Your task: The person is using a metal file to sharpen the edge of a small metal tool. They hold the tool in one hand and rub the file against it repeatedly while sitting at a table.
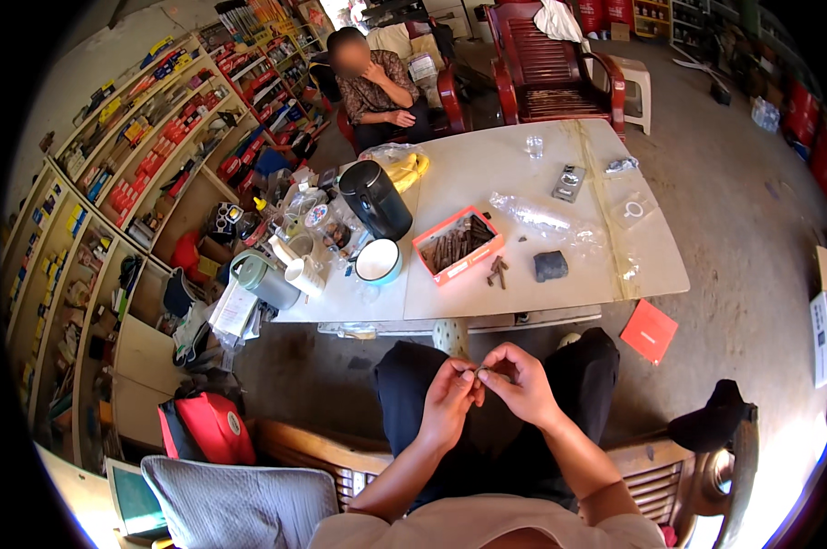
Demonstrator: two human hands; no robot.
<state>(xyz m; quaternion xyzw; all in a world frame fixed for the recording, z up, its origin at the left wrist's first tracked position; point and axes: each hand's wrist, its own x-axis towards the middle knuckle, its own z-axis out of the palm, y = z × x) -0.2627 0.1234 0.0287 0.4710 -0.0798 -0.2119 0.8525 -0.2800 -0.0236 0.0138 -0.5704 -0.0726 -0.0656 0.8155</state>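
currently: two bare hands pinch a small piece, near side of the red box

landmark = the red box (468, 267), lidless, sitting on the pale table (459, 165). brown sticks (459, 245) are heaped inside it.

left hand (450, 393): fingers curled, thumb and fingertips pressed together on the small piece (480, 372). right hand (525, 384): same kind of pinch from the other side, fingertips meeting those of the left. the piece is between them, over the lap, nearer the person than the box; mostly covered by fingers, can't tell what it is.

around the box: a few loose sticks (497, 272) lie just beside it, on its right near corner. dark block (551, 266) further right of the box, apart from those sticks. crumpled clear plastic (546, 217) right of the box and a bit beyond. flat metal thing (569, 183) past that plastic, still right of the box. drinking glass (534, 146) well beyond the box.

left of the box: bowl (378, 262), white inside, blue outside. black kettle (377, 199) left and beyond. yellow bag (404, 171) behind the kettle, farther off from the box. grey-green jug (265, 280) well to the left.

red card (649, 331) on the floor, right and nearer than the box. another person (377, 96) sits well beyond the box, one hand up at the face.
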